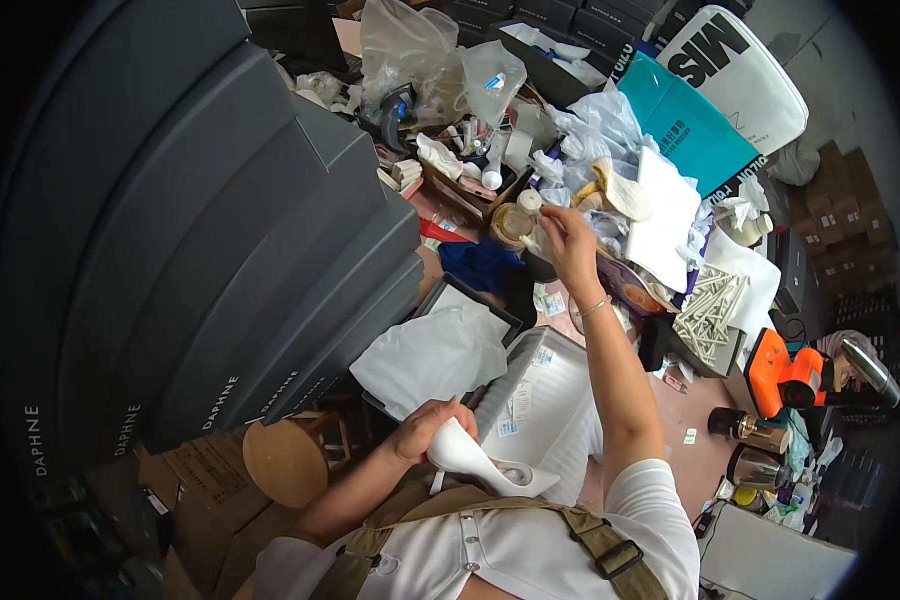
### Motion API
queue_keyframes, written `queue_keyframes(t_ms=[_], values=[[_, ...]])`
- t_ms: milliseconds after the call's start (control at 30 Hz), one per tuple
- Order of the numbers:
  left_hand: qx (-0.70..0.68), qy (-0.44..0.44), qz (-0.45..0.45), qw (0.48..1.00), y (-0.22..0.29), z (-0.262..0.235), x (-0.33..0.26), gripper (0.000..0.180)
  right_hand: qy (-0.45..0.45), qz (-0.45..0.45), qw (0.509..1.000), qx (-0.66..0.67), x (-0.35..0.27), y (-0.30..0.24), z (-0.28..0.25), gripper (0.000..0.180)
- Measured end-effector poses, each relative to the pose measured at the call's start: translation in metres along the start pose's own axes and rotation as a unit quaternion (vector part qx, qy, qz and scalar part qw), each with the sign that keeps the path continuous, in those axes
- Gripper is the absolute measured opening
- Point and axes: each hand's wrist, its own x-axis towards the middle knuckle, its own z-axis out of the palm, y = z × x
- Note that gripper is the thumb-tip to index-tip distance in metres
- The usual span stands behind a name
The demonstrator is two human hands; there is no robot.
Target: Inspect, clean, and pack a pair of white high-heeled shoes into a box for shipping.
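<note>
Here, the left hand grips a white high-heeled shoe near the counter's near edge, probably light, stiff and best held mid-body, while the right hand pinches a small white roll farther back.

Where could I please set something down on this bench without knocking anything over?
Barest is the pink tabletop between the open white shoe box and the orange tool. The far end, around the right hand, is crowded.
</note>
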Motion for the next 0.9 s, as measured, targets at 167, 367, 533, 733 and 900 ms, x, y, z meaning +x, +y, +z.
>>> queue_keyframes(t_ms=[167, 367, 533, 733, 900], values=[[-0.005, 0.032, -0.003, 0.999, -0.002, -0.013, -0.002, 0.050, -0.006, -0.016, 0.997, -0.079, 0.020, 0.021, 0.024, 0.012], [-0.032, 0.057, 0.011, 0.998, -0.006, -0.014, 0.002, 0.055, -0.029, -0.011, 0.990, -0.134, 0.016, 0.028, 0.037, 0.016], [-0.017, 0.053, 0.007, 0.998, -0.006, -0.015, -0.001, 0.056, 0.021, -0.008, 0.993, -0.115, 0.003, 0.044, 0.050, 0.033], [0.004, 0.061, 0.020, 0.998, -0.002, -0.007, -0.012, 0.056, 0.034, 0.000, 0.998, -0.054, 0.012, 0.046, 0.052, 0.035], [-0.018, 0.077, 0.011, 0.997, -0.007, -0.011, -0.013, 0.057, 0.297, 0.157, 0.928, 0.164, -0.018, 0.032, -0.006, 0.031]])
